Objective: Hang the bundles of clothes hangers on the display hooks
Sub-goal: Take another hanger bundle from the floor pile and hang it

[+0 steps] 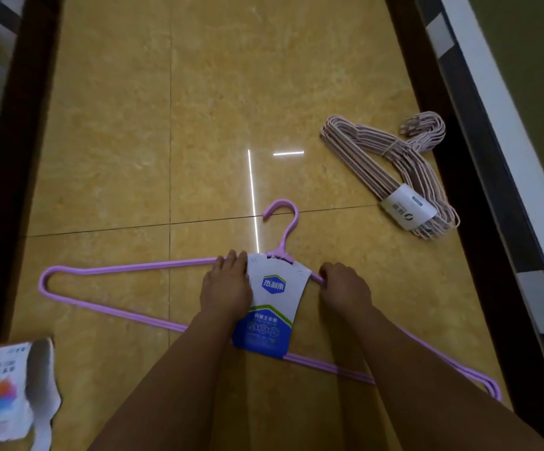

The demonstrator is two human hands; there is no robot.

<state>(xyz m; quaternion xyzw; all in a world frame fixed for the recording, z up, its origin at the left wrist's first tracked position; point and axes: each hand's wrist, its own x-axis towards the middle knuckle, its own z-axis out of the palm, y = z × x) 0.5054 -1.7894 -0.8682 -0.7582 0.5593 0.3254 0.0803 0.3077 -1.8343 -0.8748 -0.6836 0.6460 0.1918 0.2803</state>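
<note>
Early stage, nothing hung yet by the look of it. Purple hanger bundle [127, 266] lies flat on the tiled floor [134, 125]; left hand [226, 288] and right hand [344, 286] curl round its top bar either side of the paper label [272, 301]. Pink hanger bundle [391, 170] lies untouched, well apart near the right shelf base. No display hooks in view. Both bundles left to hang.

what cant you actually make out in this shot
- Display hooks: none in the head view, outside the frame.
- Purple hanger bundle: lower bar partly behind the forearms.
- Left hand and right hand: fingertips hidden, curled over the top bar.
- Pink hanger bundle: label print too small.
- Paper packaging: blurred, cut by the left edge.
</note>
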